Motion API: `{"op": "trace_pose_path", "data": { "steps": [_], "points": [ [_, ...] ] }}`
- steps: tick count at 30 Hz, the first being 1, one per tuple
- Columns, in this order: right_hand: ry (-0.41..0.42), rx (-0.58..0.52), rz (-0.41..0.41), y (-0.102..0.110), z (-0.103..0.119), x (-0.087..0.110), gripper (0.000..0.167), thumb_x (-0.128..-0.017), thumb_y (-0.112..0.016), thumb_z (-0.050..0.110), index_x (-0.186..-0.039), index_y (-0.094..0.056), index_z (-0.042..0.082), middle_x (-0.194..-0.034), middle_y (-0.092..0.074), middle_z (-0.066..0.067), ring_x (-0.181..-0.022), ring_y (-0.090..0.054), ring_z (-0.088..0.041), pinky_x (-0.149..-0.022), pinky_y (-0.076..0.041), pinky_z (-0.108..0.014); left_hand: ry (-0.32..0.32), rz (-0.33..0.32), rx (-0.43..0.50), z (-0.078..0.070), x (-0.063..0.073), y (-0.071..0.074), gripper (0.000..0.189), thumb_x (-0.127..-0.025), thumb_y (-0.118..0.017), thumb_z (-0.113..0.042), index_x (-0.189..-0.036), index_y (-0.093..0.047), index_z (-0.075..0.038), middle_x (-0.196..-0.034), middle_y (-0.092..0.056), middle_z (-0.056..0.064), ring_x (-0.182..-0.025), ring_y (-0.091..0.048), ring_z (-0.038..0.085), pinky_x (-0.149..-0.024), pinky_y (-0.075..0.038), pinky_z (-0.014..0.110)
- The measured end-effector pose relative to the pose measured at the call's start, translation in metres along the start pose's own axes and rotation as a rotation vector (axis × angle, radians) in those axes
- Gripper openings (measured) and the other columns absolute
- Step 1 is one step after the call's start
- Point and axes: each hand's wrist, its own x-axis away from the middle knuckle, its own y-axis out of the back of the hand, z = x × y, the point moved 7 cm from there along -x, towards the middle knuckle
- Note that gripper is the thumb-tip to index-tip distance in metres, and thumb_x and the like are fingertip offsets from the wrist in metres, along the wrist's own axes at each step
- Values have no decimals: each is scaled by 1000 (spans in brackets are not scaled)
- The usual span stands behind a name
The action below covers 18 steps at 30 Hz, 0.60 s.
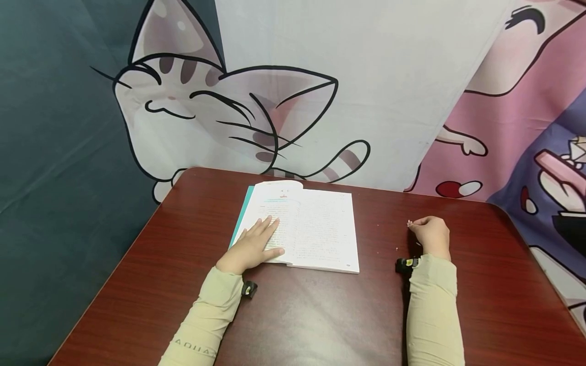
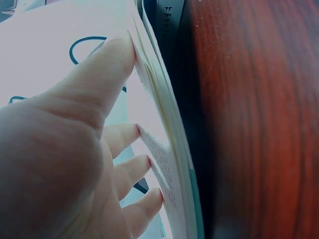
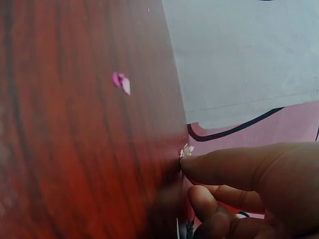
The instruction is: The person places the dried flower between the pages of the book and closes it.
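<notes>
An open book (image 1: 326, 229) with printed white pages and a teal cover edge lies at the back middle of the table. Across its left page rests my left hand (image 1: 252, 249), fingers spread; in the left wrist view the fingertips (image 2: 155, 196) touch the print and the thumb is near the page edge. To the right of the book, my right hand (image 1: 432, 236) pinches a tiny pale pink flower (image 3: 187, 151) between thumb and fingertips, close over the table. A loose pink petal (image 3: 122, 83) lies on the wood near that hand.
The reddish-brown wooden table (image 1: 320, 315) has rounded far corners. A few tiny specks lie between the book and the right hand. Behind the table hangs a cloth (image 1: 384, 101) with cartoon cats. A small black camera (image 1: 249, 289) sits at the left wrist, another (image 1: 405, 265) at the right.
</notes>
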Motion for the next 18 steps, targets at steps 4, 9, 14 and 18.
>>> {"op": "trace_pose_path", "data": {
  "steps": [4,9,14,18],
  "points": [
    [-5,8,4,-1,-1,0,27,-94,-67,19,-87,-76,-5,-103,-69,-28,-93,-56,-42,-75,-45,-44,5,4,3,0,0,0,80,-99,-63,-44,-161,-28,-9,-167,-22,17,-153,-15,41,-116,-17,68],
    [-19,15,5,-1,-4,-2,29,-95,-67,22,-88,-76,-5,-107,-68,-30,-97,-57,-47,-85,-47,-54,9,4,1,0,0,0,80,-99,-64,-45,-161,-28,-9,-166,-23,17,-153,-16,41,-116,-18,68],
    [-8,33,9,-2,-3,-2,30,-95,-67,23,-89,-77,-5,-107,-68,-30,-95,-58,-46,-81,-48,-52,10,4,2,-1,1,0,80,-99,-64,-44,-161,-28,-9,-166,-23,17,-153,-16,41,-116,-18,68],
    [12,49,20,-2,0,-2,32,-97,-66,24,-87,-77,-4,-102,-70,-28,-89,-58,-41,-72,-47,-45,7,-1,4,-1,1,1,80,-99,-64,-44,-161,-29,-8,-166,-24,18,-153,-17,41,-116,-18,69]
  ]
}}
